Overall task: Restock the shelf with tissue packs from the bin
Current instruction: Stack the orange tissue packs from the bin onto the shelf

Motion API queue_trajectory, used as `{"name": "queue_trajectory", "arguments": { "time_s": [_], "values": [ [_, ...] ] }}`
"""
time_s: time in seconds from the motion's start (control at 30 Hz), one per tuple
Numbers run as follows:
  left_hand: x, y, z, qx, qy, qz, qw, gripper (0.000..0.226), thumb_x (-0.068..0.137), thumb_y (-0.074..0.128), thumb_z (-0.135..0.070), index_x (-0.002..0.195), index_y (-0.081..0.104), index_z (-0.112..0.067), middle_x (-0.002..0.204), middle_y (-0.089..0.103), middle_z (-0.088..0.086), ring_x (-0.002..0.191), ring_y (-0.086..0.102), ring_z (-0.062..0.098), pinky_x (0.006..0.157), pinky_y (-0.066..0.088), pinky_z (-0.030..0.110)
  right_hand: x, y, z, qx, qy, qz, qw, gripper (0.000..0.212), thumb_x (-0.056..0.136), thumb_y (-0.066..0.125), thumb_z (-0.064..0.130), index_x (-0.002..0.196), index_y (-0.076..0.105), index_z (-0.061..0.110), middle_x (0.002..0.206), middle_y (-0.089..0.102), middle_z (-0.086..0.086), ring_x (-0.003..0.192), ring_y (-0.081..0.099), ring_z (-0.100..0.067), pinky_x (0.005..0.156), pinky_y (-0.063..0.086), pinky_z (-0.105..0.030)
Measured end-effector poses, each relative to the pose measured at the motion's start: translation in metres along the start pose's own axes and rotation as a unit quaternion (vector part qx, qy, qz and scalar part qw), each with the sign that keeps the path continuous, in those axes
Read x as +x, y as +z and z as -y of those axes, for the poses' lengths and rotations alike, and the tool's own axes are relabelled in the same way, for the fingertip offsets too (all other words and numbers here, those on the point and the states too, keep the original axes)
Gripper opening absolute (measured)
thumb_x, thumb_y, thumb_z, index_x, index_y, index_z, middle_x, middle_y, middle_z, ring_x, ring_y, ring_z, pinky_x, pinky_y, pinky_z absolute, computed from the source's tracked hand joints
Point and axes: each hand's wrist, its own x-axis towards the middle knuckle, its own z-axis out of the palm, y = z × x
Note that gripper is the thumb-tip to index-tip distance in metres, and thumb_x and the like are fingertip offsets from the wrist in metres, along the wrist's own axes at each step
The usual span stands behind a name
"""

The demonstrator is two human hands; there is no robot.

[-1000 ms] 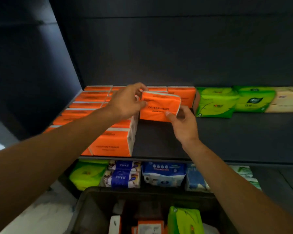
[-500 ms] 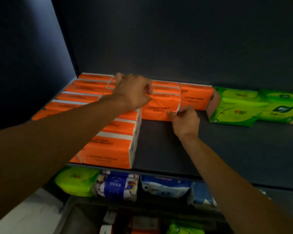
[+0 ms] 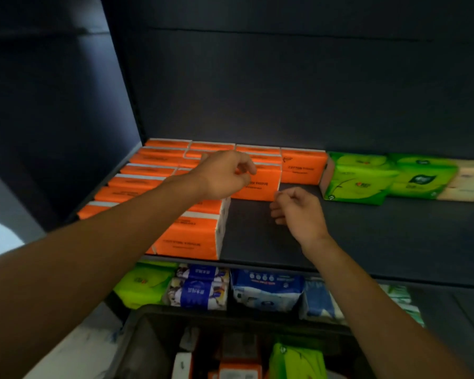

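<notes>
The orange pack (image 3: 260, 184) stands on the shelf (image 3: 367, 236) in its row, left hand (image 3: 225, 173) and right hand (image 3: 298, 212) loosely curled by it, gripping nothing, while the bin (image 3: 148, 337) below holds more packs (image 3: 296, 359) to shelve

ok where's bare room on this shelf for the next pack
Bare shelf board lies in front of the orange pack by the left hand, right of the front orange stack, and runs on before the green packs to the front edge. The right hand hovers over its left end. Crowded: the left side, orange packs front to back.
</notes>
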Motion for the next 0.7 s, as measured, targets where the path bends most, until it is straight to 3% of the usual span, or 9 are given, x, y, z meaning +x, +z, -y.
{"name": "queue_trajectory", "arguments": {
  "time_s": [0.17, 0.3, 0.47, 0.6, 0.7],
  "values": [
    [-0.032, -0.011, -0.036, -0.037, 0.065, 0.031, 0.997, 0.021, 0.086, 0.057, -0.005, 0.099, 0.069, -0.015, 0.092, 0.066, -0.005, 0.084, 0.058, 0.006, 0.073, 0.042, 0.013, -0.034, -0.02, 0.038, -0.017, -0.003, 0.093, 0.995, 0.015, 0.096, 0.052, 0.014, 0.083, 0.06, 0.014, 0.078, 0.066, -0.005, 0.064, 0.06, -0.016, 0.059, 0.049, -0.027],
    [-0.066, -0.02, -0.062, -0.051, 0.066, 0.043, 0.996, 0.022, 0.087, 0.055, -0.006, 0.097, 0.069, -0.019, 0.09, 0.07, 0.001, 0.082, 0.064, 0.015, 0.077, 0.049, 0.026, -0.067, -0.042, 0.059, -0.048, 0.005, 0.162, 0.986, 0.013, 0.097, 0.052, 0.017, 0.087, 0.06, 0.018, 0.082, 0.068, -0.004, 0.067, 0.061, -0.015, 0.062, 0.05, -0.025],
    [-0.129, -0.01, -0.079, -0.047, 0.05, 0.052, 0.996, 0.02, 0.088, 0.055, -0.009, 0.098, 0.07, -0.017, 0.088, 0.068, -0.003, 0.079, 0.062, 0.009, 0.074, 0.047, 0.022, -0.115, -0.058, 0.053, -0.079, 0.027, 0.191, 0.978, 0.014, 0.099, 0.049, 0.021, 0.094, 0.062, 0.018, 0.089, 0.07, -0.004, 0.078, 0.064, -0.017, 0.068, 0.053, -0.027],
    [-0.183, 0.025, -0.067, -0.091, 0.005, 0.103, 0.99, 0.016, 0.089, 0.056, -0.008, 0.094, 0.068, -0.018, 0.082, 0.069, -0.005, 0.077, 0.065, 0.01, 0.076, 0.052, 0.029, -0.159, -0.059, 0.023, -0.094, 0.06, 0.218, 0.97, 0.017, 0.101, 0.046, 0.019, 0.093, 0.061, 0.017, 0.088, 0.068, -0.004, 0.078, 0.062, -0.018, 0.066, 0.051, -0.025],
    [-0.222, 0.058, -0.054, -0.081, -0.022, 0.121, 0.989, 0.014, 0.089, 0.059, -0.011, 0.093, 0.07, -0.018, 0.087, 0.07, -0.003, 0.078, 0.064, 0.008, 0.074, 0.049, 0.018, -0.191, -0.054, -0.016, -0.119, 0.072, 0.221, 0.965, 0.019, 0.099, 0.047, 0.017, 0.086, 0.059, 0.021, 0.086, 0.066, -0.003, 0.072, 0.06, -0.016, 0.062, 0.047, -0.024]
  ]
}}
